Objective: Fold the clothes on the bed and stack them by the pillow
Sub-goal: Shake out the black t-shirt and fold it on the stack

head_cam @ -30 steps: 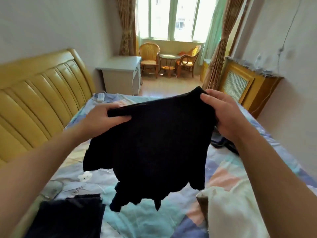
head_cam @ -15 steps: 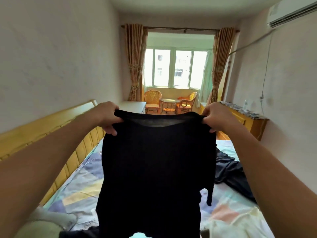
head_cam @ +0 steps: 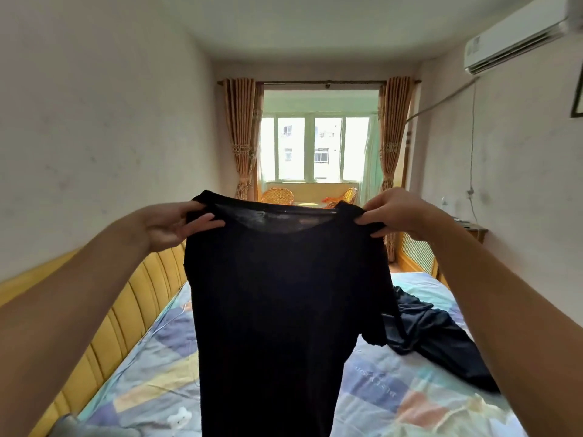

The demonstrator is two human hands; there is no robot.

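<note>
We stand in a bedroom of a lived-in home. A bed (head_cam: 394, 383) with a patchwork-print cover fills the floor below us, backed along the left wall by a padded yellow headboard (head_cam: 132, 313). At the far end, tied-back patterned curtains (head_cam: 241, 137) frame a wide window (head_cam: 315, 146) looking onto apartment blocks, with wicker chairs (head_cam: 277, 195) set in the sunlit alcove before it. An air conditioner (head_cam: 517, 42) is mounted high on the right wall, and dark clothes (head_cam: 441, 339) lie loose on the bed.
</note>
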